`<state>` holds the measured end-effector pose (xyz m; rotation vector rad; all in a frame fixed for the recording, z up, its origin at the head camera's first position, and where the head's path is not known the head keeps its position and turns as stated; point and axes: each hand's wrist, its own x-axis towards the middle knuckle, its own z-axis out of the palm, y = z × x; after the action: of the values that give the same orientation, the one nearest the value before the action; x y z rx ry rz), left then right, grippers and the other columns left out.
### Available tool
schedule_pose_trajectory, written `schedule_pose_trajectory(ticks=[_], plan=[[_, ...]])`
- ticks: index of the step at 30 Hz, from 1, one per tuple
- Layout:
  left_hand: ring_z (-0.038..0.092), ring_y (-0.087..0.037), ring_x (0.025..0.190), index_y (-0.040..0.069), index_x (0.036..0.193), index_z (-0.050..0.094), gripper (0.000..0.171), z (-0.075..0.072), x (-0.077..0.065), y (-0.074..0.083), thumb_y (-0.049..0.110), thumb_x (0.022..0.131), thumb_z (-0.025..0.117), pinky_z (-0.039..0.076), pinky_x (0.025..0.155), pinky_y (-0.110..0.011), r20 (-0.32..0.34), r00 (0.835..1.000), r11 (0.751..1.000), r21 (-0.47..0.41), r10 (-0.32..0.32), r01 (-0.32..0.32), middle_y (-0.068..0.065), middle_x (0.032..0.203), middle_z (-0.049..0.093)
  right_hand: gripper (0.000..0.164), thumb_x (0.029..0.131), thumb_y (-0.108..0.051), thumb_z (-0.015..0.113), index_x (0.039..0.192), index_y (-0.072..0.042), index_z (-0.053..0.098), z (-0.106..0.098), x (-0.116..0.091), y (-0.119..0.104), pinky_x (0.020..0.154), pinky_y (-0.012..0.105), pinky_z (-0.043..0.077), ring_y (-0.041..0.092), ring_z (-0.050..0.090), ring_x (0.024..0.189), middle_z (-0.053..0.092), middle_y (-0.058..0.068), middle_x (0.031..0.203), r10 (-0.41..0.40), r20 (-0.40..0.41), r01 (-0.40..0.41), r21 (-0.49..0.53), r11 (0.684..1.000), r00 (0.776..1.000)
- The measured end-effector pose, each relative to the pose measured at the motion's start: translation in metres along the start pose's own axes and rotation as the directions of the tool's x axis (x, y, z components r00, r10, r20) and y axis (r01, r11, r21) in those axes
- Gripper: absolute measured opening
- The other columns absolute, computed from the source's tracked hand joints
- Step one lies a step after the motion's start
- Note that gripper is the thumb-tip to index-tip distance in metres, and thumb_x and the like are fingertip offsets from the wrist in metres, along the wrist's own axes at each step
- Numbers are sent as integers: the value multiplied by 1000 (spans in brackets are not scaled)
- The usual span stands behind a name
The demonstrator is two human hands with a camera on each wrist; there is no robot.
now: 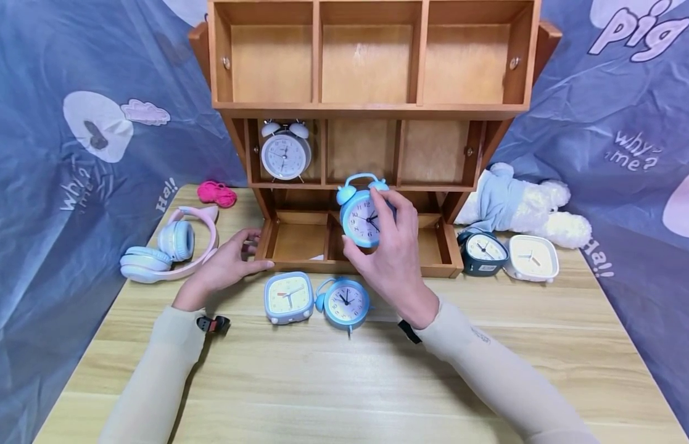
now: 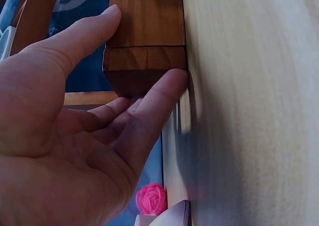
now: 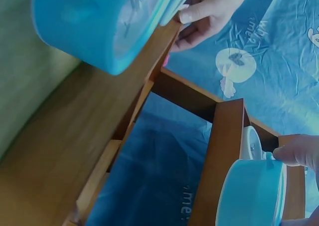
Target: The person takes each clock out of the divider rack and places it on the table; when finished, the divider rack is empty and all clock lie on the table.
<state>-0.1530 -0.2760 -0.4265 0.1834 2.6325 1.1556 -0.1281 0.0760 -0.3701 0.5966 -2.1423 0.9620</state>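
My right hand [image 1: 396, 265] pinches a blue twin-bell alarm clock [image 1: 366, 219] by its rim, in front of the wooden shelf [image 1: 372, 111]. In the right wrist view, this blue clock [image 3: 249, 191] shows side-on. My left hand [image 1: 227, 262] holds the front left corner of the shelf's lowest tray, its thumb and forefinger on opposite edges in the left wrist view. A white twin-bell clock [image 1: 285, 154] stands in the middle tier's left compartment. On the table before the shelf are a second blue twin-bell clock [image 1: 346, 303] and a lavender-blue square clock [image 1: 289, 297].
Pink-and-blue headphones [image 1: 155, 256] and pink yarn [image 1: 216, 193] lie at the left. Right of the shelf are a dark clock [image 1: 483, 253], a white square clock [image 1: 533, 258] and a white plush toy [image 1: 516, 200] in blue clothing. Printed blue cloth [image 1: 616, 105] surrounds the table.
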Motion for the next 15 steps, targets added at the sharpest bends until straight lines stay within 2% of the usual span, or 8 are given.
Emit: schedule_pose_trajectory(ticks=[15], plan=[[61,-45,144,2,169,37,87,0,-1,0,38,104,83,56,112,-57,3,1000,1000,-11,-7,7,-30,152,63,87,79,-18,94,157,1,58,-18,-33,1,110,59,51,47,51,136,53,29,147,89,83,-90,2,996,993]])
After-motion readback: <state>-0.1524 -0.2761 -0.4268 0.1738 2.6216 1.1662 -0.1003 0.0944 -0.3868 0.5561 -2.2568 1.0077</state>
